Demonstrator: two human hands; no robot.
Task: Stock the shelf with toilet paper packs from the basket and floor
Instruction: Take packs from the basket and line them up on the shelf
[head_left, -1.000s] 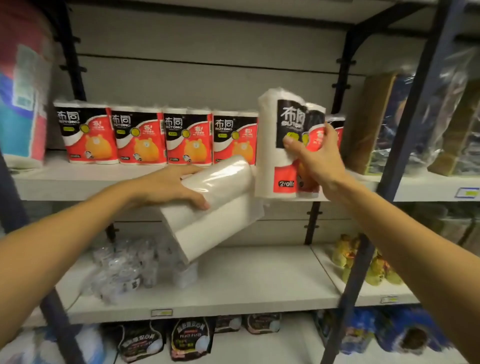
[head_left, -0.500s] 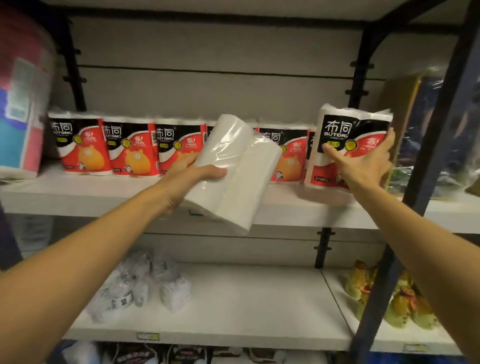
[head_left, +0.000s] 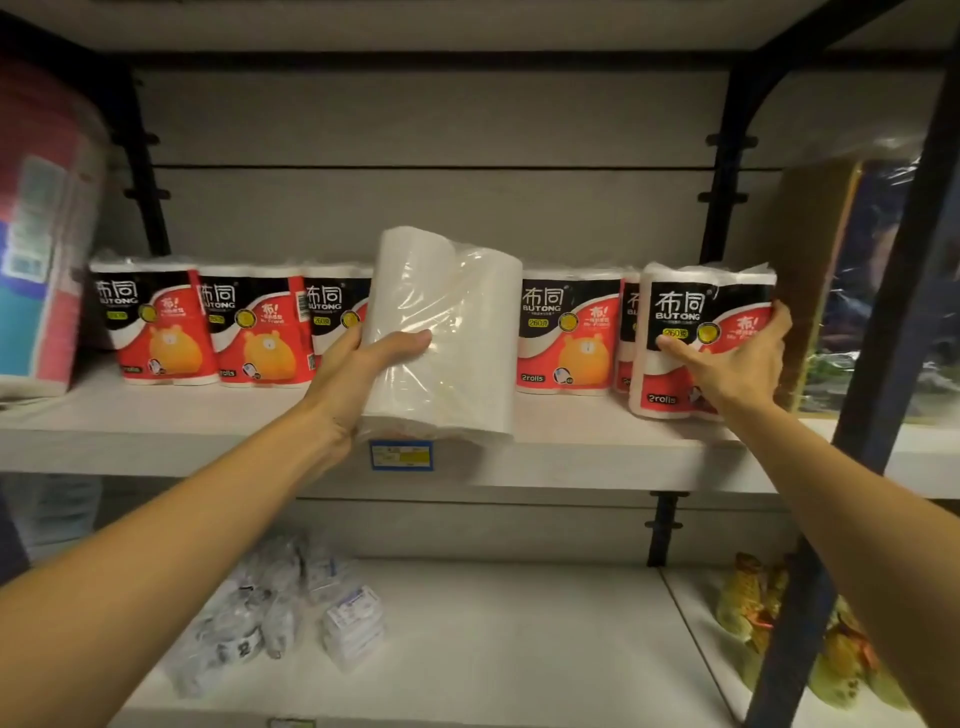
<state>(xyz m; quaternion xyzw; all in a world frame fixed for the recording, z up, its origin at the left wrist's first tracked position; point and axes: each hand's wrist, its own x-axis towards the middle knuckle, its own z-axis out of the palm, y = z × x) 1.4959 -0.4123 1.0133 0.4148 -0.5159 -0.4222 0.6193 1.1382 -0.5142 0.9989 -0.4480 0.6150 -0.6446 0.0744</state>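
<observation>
A row of red, black and white toilet paper packs (head_left: 161, 325) stands along the back of the white middle shelf (head_left: 156, 431). My left hand (head_left: 358, 374) grips a pack (head_left: 447, 332) with its plain white back facing me, upright at the shelf's front edge near the middle. My right hand (head_left: 737, 364) holds another printed pack (head_left: 696, 338) upright on the shelf at the right end, in front of the row. No basket or floor is in view.
A blue price tag (head_left: 401, 454) is fixed to the shelf edge. A large pink and blue pack (head_left: 41, 234) stands at far left. Dark uprights (head_left: 893, 312) frame the bay. The lower shelf (head_left: 493, 649) holds small clear-wrapped items (head_left: 244, 629) and yellow bagged goods (head_left: 763, 623).
Both packs have come up onto the shelf. My left hand turned its tilted white-backed pack upright at the shelf edge; my right hand moved its pack rightwards and set it down at the row's end.
</observation>
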